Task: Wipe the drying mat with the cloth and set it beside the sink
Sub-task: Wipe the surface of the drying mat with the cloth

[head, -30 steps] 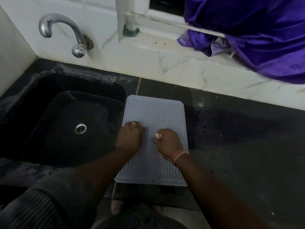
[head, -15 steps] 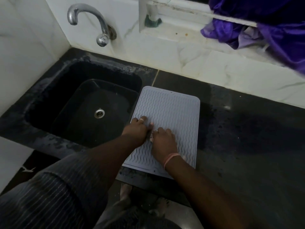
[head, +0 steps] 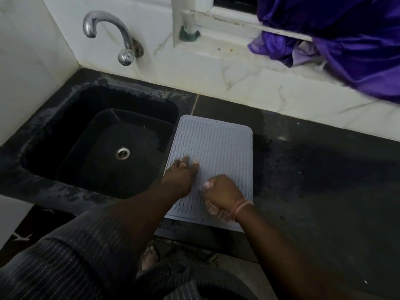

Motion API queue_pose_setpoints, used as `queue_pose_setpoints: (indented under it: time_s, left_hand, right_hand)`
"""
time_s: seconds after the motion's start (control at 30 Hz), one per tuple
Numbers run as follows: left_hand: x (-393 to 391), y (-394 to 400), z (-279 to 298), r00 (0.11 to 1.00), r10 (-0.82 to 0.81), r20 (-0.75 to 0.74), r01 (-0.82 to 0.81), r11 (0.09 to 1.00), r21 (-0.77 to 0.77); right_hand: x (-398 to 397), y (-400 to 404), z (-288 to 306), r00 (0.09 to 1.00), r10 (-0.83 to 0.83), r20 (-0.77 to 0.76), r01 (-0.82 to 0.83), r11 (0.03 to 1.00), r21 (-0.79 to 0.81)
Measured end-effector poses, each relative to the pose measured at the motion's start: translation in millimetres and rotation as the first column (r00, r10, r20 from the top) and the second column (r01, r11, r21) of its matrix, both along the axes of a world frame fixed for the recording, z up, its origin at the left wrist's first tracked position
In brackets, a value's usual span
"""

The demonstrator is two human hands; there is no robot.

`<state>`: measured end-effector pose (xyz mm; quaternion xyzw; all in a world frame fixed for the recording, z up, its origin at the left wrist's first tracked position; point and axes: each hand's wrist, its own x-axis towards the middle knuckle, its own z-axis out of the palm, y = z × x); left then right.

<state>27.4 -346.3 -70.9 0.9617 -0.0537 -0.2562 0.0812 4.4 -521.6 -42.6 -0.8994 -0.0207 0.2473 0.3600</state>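
Apart now, left hand [head: 180,177] presses flat, right hand [head: 224,194] curled on mat [head: 216,146].

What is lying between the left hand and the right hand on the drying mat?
In the head view, only bare ribbed surface of the drying mat lies between the left hand and the right hand. No cloth shows there.

Black stone counter [head: 324,191] ran along white marble-veined tiled wall [head: 249,83]. Second white wall [head: 32,72] met it at left corner. Chrome tap [head: 112,35] projected from back wall. White window frame [head: 207,14] sat above ledge, grime along lower rail, small green piece [head: 189,35] at post base. Purple satin fabric [head: 346,40] draped from window over ledge. Light dim, counter surface speckled and dull. Pale floor [head: 13,215] showed at lower left.
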Motion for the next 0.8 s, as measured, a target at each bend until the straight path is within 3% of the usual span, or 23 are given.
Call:
queue_pose_setpoints:
  time_s: [0.07,0.13,0.23,0.33,0.43,0.8]
  left_hand:
    - [-3.8,-2.7,-1.0,0.999,-0.005,0.051,0.007,0.999,-0.046]
    - [-7.4,-8.0,-2.6,0.998,-0.044,0.039,0.046,0.998,-0.048]
    - [-10.8,-14.9,-2.7,0.998,-0.061,-0.001,0.061,0.998,0.016]
    - [-7.9,-17.5,0.0,0.999,-0.05,-0.014,0.05,0.997,0.054]
    - [-5.7,-21.3,4.8,0.998,-0.036,-0.052,0.039,0.997,0.068]
    - [-4.1,-20.3,7.0,0.992,-0.043,-0.119,0.051,0.997,0.061]
  right_hand:
    - [28.6,-4.8,0.1,0.989,-0.063,0.132,0.069,0.997,-0.044]
    - [52.9,-5.5,-8.2,0.968,-0.009,0.25,0.056,0.981,-0.185]
    - [62.7,1.1,-23.4,0.954,0.22,0.205,-0.115,0.897,-0.428]
    - [46.1,9.7,-29.4,0.933,0.297,0.203,-0.15,0.835,-0.53]
    - [23.4,16.6,-28.7,0.923,0.29,0.255,-0.103,0.821,-0.562]
    - [-69.2,8.4,-24.3,0.93,0.303,0.207,-0.161,0.844,-0.512]
